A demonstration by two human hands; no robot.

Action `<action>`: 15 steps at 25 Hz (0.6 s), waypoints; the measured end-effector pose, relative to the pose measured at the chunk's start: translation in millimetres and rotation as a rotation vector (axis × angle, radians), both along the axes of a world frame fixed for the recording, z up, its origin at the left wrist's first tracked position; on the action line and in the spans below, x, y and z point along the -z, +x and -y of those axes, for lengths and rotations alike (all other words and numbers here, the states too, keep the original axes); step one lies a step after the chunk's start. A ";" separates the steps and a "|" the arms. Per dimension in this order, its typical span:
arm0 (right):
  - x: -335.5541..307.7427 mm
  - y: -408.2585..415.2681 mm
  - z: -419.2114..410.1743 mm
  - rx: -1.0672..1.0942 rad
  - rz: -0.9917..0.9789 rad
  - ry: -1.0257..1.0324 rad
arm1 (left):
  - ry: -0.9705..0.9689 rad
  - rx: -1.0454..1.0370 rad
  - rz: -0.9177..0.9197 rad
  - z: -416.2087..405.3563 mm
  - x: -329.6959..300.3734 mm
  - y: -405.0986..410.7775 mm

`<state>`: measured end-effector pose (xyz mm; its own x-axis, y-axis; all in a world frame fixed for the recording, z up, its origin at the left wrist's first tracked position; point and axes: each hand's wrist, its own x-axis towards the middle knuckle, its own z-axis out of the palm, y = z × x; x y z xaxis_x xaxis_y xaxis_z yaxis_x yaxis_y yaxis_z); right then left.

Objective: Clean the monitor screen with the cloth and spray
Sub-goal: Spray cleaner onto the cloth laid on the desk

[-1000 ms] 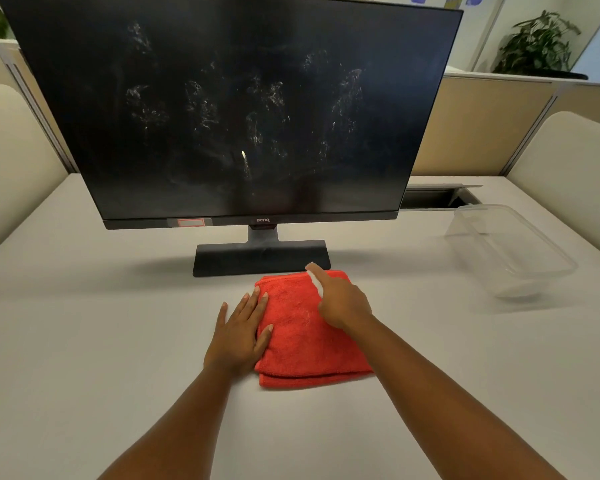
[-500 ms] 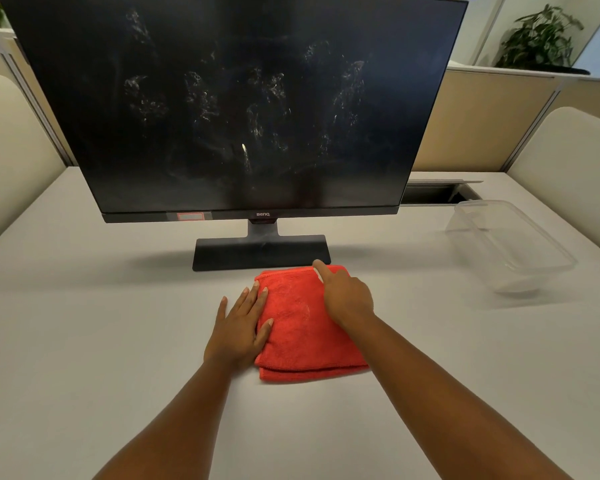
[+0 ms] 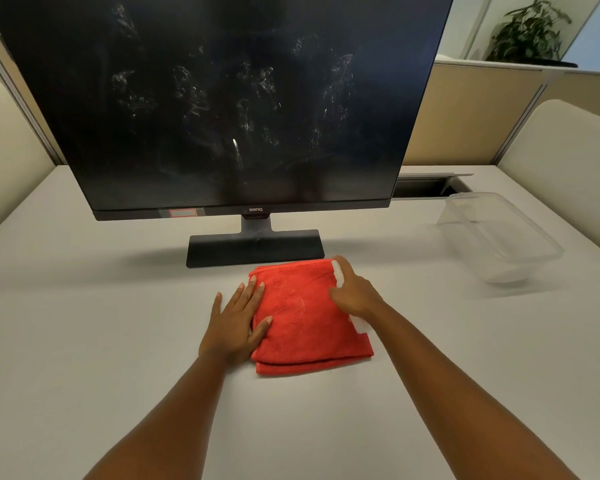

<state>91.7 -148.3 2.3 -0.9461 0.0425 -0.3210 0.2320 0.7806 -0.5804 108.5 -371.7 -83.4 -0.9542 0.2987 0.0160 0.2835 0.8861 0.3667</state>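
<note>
A black monitor [image 3: 222, 98] stands on the table, its dark screen covered with whitish smudges and droplets. A folded red cloth [image 3: 302, 327] lies flat in front of the monitor's base [image 3: 253, 249]. My left hand [image 3: 236, 320] rests flat on the cloth's left edge, fingers spread. My right hand [image 3: 354, 292] hovers over the cloth's right side, closed around a small white spray bottle [image 3: 337, 273]. Only the bottle's two white ends show past the fingers.
A clear plastic container [image 3: 499, 237] sits on the grey table [image 3: 84, 341] at the right. Behind it is an open cable hatch [image 3: 426, 187]. Beige chair backs stand on both sides, partitions and a plant behind.
My right hand has shifted a little to the right over the cloth, and the bottle's white ends show more. The left hand stays flat on the cloth.
</note>
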 end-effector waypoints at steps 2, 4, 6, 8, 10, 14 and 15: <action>-6.4 7.7 -1.4 0.071 0.121 -0.337 | -0.013 0.007 0.002 0.2 -0.1 2.3; -7.9 16.2 0.2 0.122 0.166 -0.473 | -0.037 -0.004 -0.002 0.5 -0.3 5.1; -3.9 23.9 6.4 0.088 0.087 -0.339 | -0.033 -0.007 -0.007 1.1 0.2 8.4; 4.6 29.8 13.8 -0.077 -0.067 -0.076 | 0.003 0.011 -0.012 2.6 0.3 12.3; 11.3 34.7 21.8 -0.219 -0.136 0.122 | 0.018 0.034 -0.017 3.7 -0.7 15.0; 22.4 40.2 31.4 -0.290 -0.142 0.325 | -0.011 0.031 -0.026 3.4 -1.7 14.9; 23.7 41.0 32.8 -0.291 -0.147 0.344 | -0.017 0.028 -0.029 3.2 -1.7 14.7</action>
<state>132.7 -181.1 -21.4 -0.9690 -0.1503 -0.1963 -0.0897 0.9537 -0.2871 123.2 -375.0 -81.7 -0.9446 0.3261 0.0383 0.3189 0.8834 0.3434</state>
